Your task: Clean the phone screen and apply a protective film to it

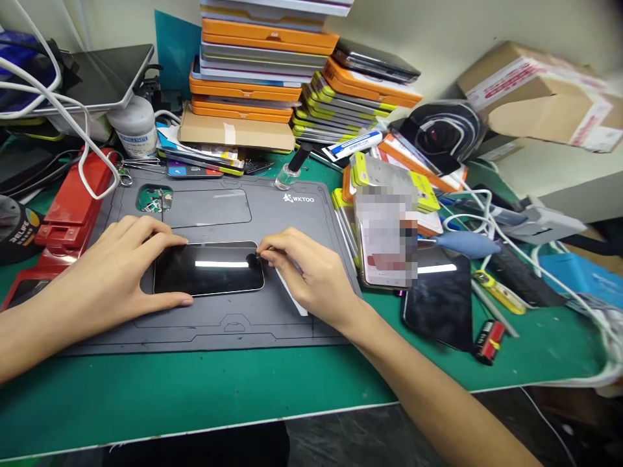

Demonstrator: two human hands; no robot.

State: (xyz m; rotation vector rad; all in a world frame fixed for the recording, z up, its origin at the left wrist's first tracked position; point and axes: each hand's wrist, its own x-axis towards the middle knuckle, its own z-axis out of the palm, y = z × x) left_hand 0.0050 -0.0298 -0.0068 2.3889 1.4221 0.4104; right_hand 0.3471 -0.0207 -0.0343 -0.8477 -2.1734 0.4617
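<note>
A smartphone with a dark, glossy screen lies flat on the grey work mat. My left hand grips its left end, with the thumb along the near edge and the forefinger at the far edge. At the phone's right end, my right hand pinches something small and dark against the short edge. Too little of it shows to name it. A white strip sticks out below my right palm; whether the hand holds it cannot be seen.
Behind the mat stand stacked orange-edged boxes and a small glass bottle. A jar and a red holder are at left. To the right lie a lit phone, a dark screen and a blue air blower.
</note>
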